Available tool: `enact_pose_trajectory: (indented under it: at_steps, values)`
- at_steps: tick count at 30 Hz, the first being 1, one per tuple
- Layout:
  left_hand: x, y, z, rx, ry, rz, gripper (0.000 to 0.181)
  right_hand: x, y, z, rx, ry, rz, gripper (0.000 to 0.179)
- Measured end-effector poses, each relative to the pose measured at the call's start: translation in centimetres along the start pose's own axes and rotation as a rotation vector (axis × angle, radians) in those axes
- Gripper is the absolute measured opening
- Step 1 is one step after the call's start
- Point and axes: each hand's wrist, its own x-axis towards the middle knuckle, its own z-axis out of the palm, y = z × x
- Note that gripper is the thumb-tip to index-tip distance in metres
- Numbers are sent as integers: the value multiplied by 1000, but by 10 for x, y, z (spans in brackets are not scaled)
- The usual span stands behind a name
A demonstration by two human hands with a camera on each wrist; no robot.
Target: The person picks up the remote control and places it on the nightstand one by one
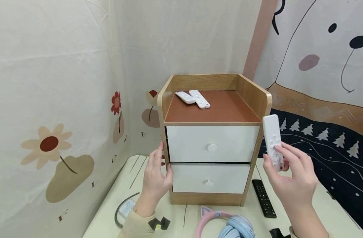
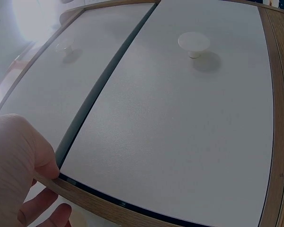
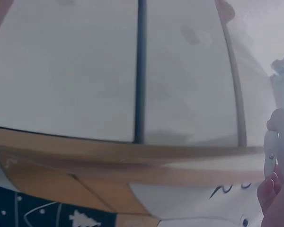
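One slim white plastic remote (image 1: 272,138) stands with its long axis nearly upright, pinched by the right hand (image 1: 296,173), just right of a boxy, wood-framed, white-fronted cabinet (image 1: 211,157), whose left side the left hand (image 1: 156,180) touches with outstretched fingers.

Left hand (image 1: 156,180): bare. Left sleeve (image 1: 137,227): pale beige, reaching the wrist; black angular fitting (image 1: 165,223) at the cuff, small yellow-green patch (image 1: 158,227) between dark parts. Right hand (image 1: 299,178): bare. Right sleeve (image 1: 293,233): matching beige, edge only visible; second black fitting (image 1: 277,233) alongside.
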Motion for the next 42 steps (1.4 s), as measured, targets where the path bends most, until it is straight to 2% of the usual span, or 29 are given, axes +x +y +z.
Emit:
enact_pose_trajectory:
  at_steps: [4,9,17,23,27,31,36,42]
  values:
    - [0,1,0,-2,-7,-5,91,17,-8,10,11,-52,-72,57]
    - [0,1,0,5,3,-1,93,38,-16,22,-41,-152,-117,43]
    - [0,1,-1,5,-10,-9,91,60,-34,39,-115,-271,-58,37]
    - [0,1,-1,0,-1,-6,91,71,-44,52,-118,-317,-31,33]
    - [1,2,-1,6,4,3,92,80,-52,55,-159,-360,-1,33]
    - [1,2,-1,-4,-9,-9,92,94,-59,56,-238,-470,44,34]
    - [2,0,0,-9,1,6,93,110,-65,60,-337,-630,97,39]
    - [1,-1,0,-11,-7,2,93,129,-67,71,-380,-755,109,40]
